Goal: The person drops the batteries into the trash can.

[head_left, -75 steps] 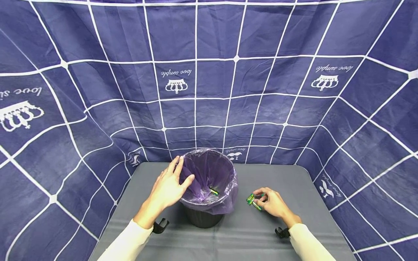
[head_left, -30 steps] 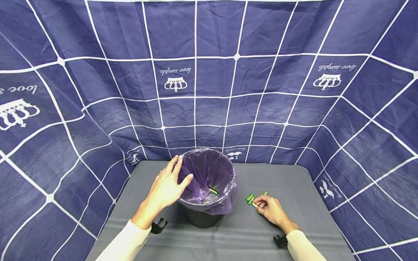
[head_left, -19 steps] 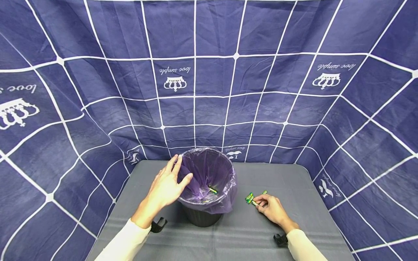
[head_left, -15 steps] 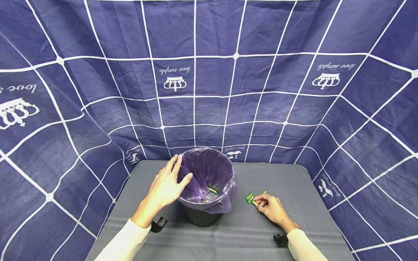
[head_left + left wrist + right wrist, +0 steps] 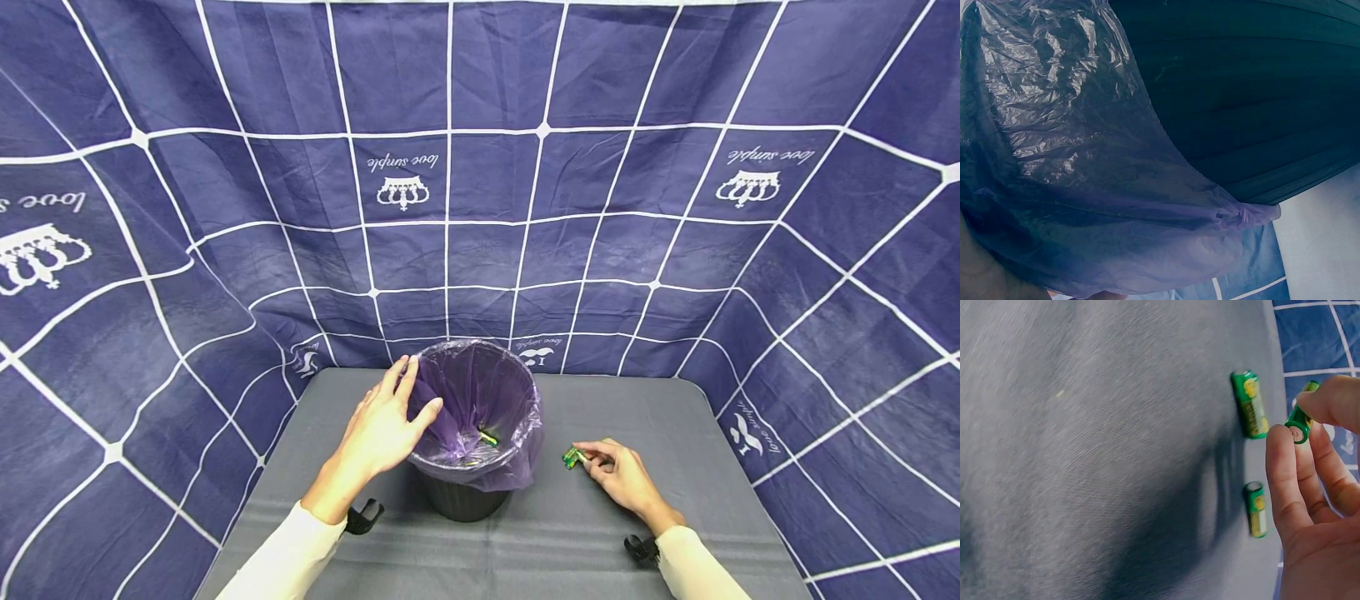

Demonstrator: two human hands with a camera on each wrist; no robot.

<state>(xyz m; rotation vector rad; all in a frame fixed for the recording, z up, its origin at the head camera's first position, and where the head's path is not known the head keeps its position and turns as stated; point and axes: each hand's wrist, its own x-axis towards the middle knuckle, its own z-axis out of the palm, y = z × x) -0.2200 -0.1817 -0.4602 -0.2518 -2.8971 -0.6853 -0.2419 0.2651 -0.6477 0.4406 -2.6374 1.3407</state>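
Our right hand (image 5: pixel 1316 506) pinches one battery (image 5: pixel 1299 425); we lift it straight, left hand (image 5: pixel 386 425) curled over the bin (image 5: pixel 480 417) rim

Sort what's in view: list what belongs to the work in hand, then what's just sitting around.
In the work:
- right hand pinching one green battery
- two more green batteries on the table, one and another
- bin with purple liner, a battery already inside
- left hand holding the bin's rim

Just there:
- grey table
- blue grid cloth backdrop
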